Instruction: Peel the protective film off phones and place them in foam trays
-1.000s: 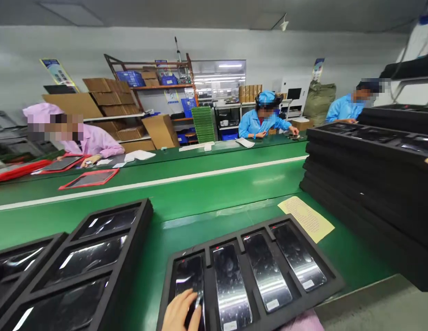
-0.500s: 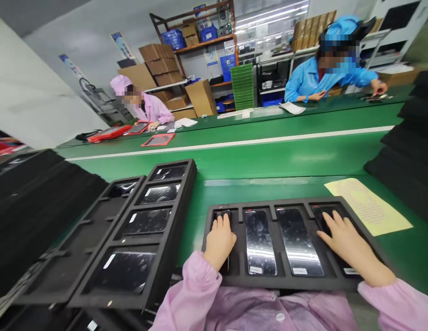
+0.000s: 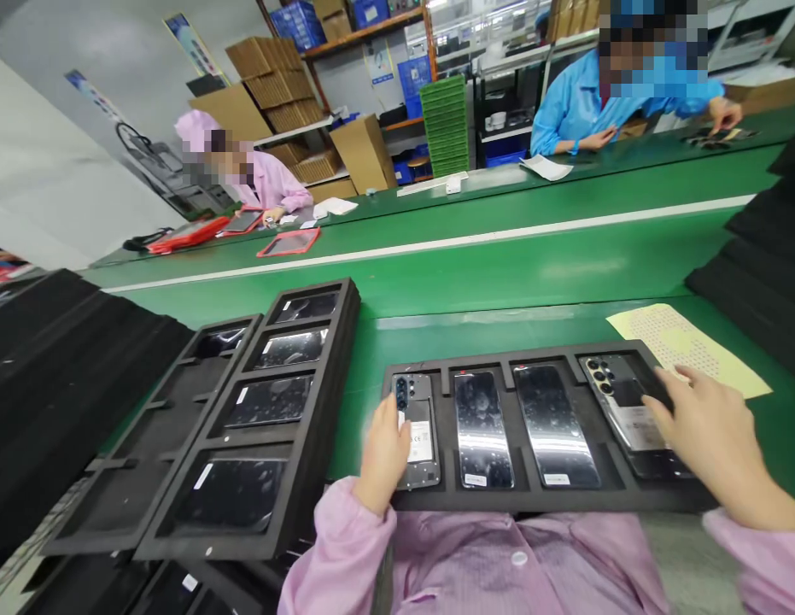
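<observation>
A black foam tray (image 3: 518, 502) lies before me with several phones in its compartments. My left hand (image 3: 381, 448) is at the left edge of the leftmost phone (image 3: 423, 448), which lies back up with camera lenses and a white label showing. Its thumb is apart from the fingers. My right hand (image 3: 710, 436) is over the right side of the rightmost phone (image 3: 634, 418), also back up, fingers spread; whether it touches the phone I cannot tell. Between them, a screen-up phone (image 3: 483, 431) and another screen-up phone (image 3: 557, 427) bear small white labels.
On the left stand a foam tray of phones (image 3: 275, 478) and a partly filled tray (image 3: 147, 453). Stacked black foam (image 3: 64, 359) is far left, more foam (image 3: 756, 248) at right. A yellow sticker sheet (image 3: 698, 350) lies behind my right hand. Two co-workers sit across the green bench (image 3: 474, 248).
The two outer phones, dark and mostly covered by my hands before, now show their backs. My left hand has shifted left and my right hand right. The view has tilted down.
</observation>
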{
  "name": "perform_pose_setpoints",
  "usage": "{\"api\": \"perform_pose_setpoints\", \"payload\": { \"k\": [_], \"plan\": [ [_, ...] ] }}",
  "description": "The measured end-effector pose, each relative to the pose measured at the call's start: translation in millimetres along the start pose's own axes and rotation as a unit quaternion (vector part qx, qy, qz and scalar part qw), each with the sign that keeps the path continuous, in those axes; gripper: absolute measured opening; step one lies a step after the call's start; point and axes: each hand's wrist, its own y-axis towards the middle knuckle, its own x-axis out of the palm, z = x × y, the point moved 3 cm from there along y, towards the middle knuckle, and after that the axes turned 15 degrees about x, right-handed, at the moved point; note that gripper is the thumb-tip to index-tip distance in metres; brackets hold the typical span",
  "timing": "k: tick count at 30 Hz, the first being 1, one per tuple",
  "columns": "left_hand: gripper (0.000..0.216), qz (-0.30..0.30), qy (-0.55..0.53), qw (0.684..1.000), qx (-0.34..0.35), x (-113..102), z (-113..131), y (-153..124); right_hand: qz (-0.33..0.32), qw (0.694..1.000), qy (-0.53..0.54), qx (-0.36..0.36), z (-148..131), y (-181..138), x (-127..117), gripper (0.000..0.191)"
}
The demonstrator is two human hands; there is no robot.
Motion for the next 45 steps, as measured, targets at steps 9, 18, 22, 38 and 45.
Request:
{"api": "perform_pose_setpoints", "payload": {
  "k": [9, 18, 22, 38, 45],
  "plan": [
    [0.072, -0.134, 0.035, 0.981, 0.138, 73.8, 107.4, 12.4, -0.151, 0.984, 0.012, -0.092, -124.1, -56.7, 52.8, 0.051],
    [0.065, -0.11, -0.059, 0.992, 0.009, 22.5, 58.9, 29.0, -0.205, 0.977, 0.044, 0.048, -64.7, -20.0, 15.9, 0.052],
    [0.058, -0.096, -0.157, 0.983, -0.004, 30.4, 35.3, 21.5, -0.214, 0.968, 0.119, 0.061, -42.4, -15.4, 21.5, 0.044],
    [0.07, -0.164, 0.091, 0.864, 0.467, 77.2, 97.1, -51.6, -0.035, 0.965, 0.191, 0.178, 49.7, -57.2, 2.3, 0.036],
    [0.057, -0.155, 0.144, 0.834, 0.51, 85.3, 94.5, -46.5, -0.08, 0.931, 0.265, 0.239, 71.9, -72.9, 25.3, 0.033]
  ]
}}
